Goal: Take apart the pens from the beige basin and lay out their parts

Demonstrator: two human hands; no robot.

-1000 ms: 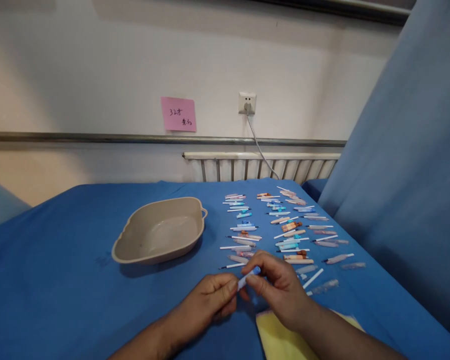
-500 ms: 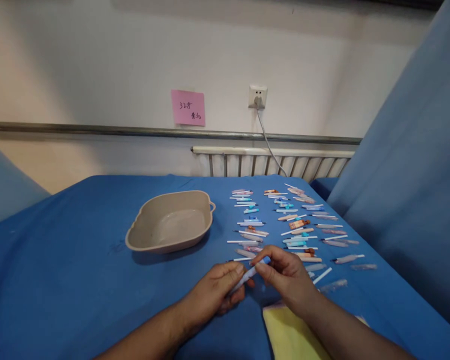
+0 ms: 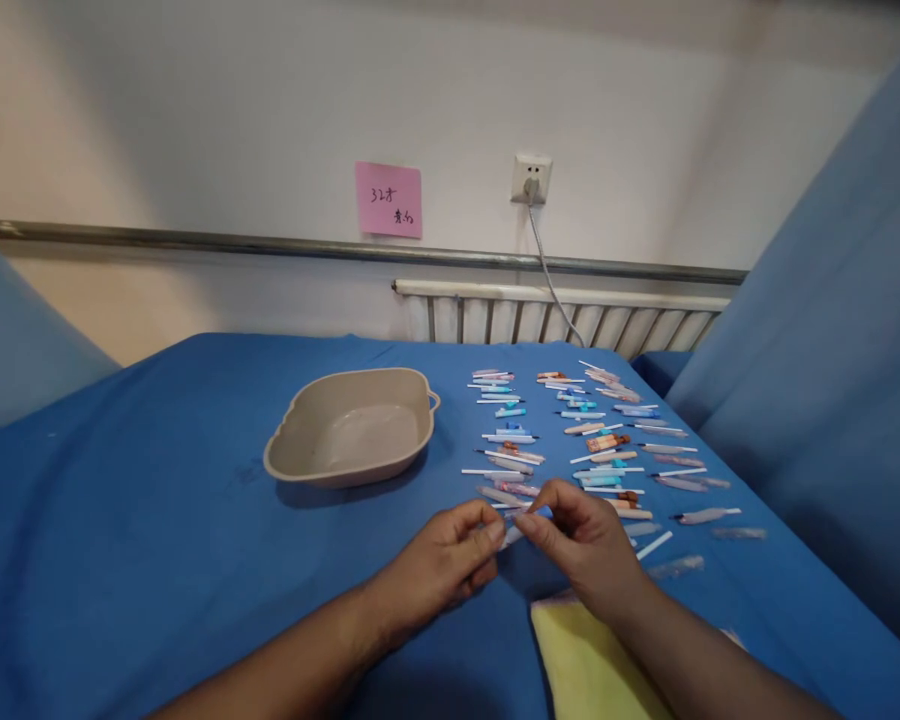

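Note:
Above the near part of the table, a pale pen barrel (image 3: 514, 534) with a blue end is held between my two hands. My left hand (image 3: 446, 565) is closed, its thumb and forefinger pinching the pen's lower end. At the blue end, the thumb and fingers of my right hand (image 3: 589, 545) are closed in a pinch. The fingers hide much of the pen. Just beyond the hands lie loose pen parts in rows: white sticks (image 3: 654, 545), clear sleeves (image 3: 675, 567), and blue, turquoise and brown pieces (image 3: 607, 441).
A beige plastic basin (image 3: 375, 435) stands left of the pen parts on the blue-covered table (image 3: 157, 520). A yellow cloth (image 3: 589, 660) lies under my right forearm. Behind are a radiator (image 3: 487, 318), a plugged-in socket (image 3: 531, 180) and a pink note (image 3: 388, 200). A blue curtain (image 3: 817, 280) hangs at the right.
My left hand has shifted its grip along the pen into a fingertip pinch, and less of the barrel shows. The right hand stays at the blue end. The view has shifted slightly.

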